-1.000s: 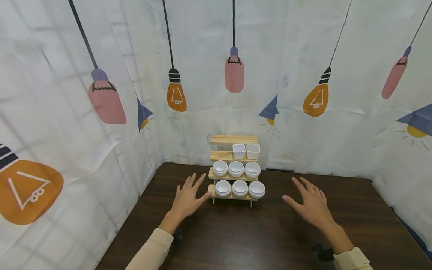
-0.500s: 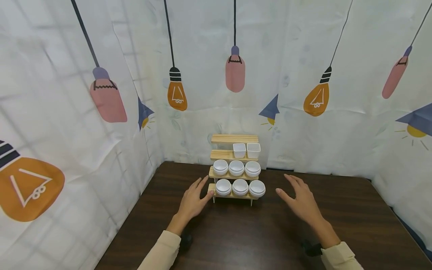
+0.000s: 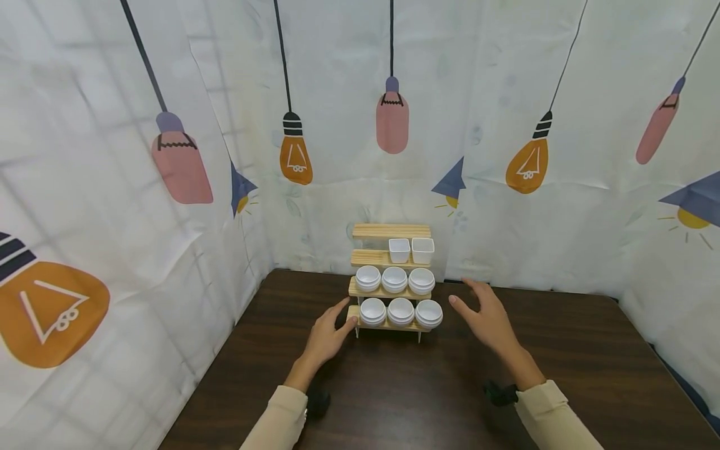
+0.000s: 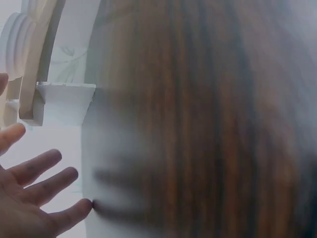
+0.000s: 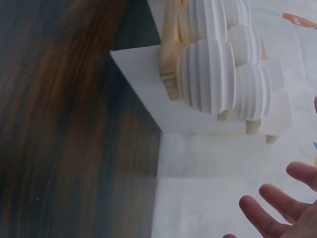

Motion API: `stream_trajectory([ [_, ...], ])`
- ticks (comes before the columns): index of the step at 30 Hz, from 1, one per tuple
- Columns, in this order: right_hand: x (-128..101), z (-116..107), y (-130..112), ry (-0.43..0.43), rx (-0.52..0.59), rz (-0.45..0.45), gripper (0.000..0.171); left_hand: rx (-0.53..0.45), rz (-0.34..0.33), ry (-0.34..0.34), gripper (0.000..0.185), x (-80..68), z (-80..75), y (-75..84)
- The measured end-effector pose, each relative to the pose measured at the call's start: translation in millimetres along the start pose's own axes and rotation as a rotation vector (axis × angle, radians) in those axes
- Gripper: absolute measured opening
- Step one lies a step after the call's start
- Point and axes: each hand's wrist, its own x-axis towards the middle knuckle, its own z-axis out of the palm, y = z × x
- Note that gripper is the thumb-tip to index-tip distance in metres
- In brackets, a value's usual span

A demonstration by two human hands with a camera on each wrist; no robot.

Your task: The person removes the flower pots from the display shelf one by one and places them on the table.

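Observation:
A stepped rack of pale wooden planks on white side supports stands at the back of the table. Stacked round white bowls fill its two lower tiers, and two square white cups sit on the right of the tier above. My left hand is spread beside the rack's left end, thumb tip close to the lowest plank; I cannot tell if it touches. To the right of the rack, my right hand hovers with parted fingers, apart from it. In the right wrist view, ridged bowls show side-on.
The dark wooden table runs to a white curtain printed with lamps and bulbs, close behind the rack and along the left side. Each wrist wears a dark camera mount.
Both hands have come inward toward the rack: the left one slightly to the right, the right one further to the left. The rack, bowls and cups have stayed in place.

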Motion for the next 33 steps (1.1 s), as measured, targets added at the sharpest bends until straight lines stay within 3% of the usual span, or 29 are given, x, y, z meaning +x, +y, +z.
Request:
stream_trajectory([
  [14,41.7,6.0,-9.0,-0.009,0.199,0.082,0.075,-0.224,-0.046,0.017,0.051,3.0,4.4,3.8],
  [20,55.4,9.6,-15.3,-0.017,0.226,0.101,0.072,-0.322,-0.069,0.024,0.05,3.2,6.0,7.6],
  [33,83.2,15.2,-28.8,-0.053,0.276,0.11,0.075,-0.366,-0.106,0.022,0.054,0.1,11.4,6.0],
])
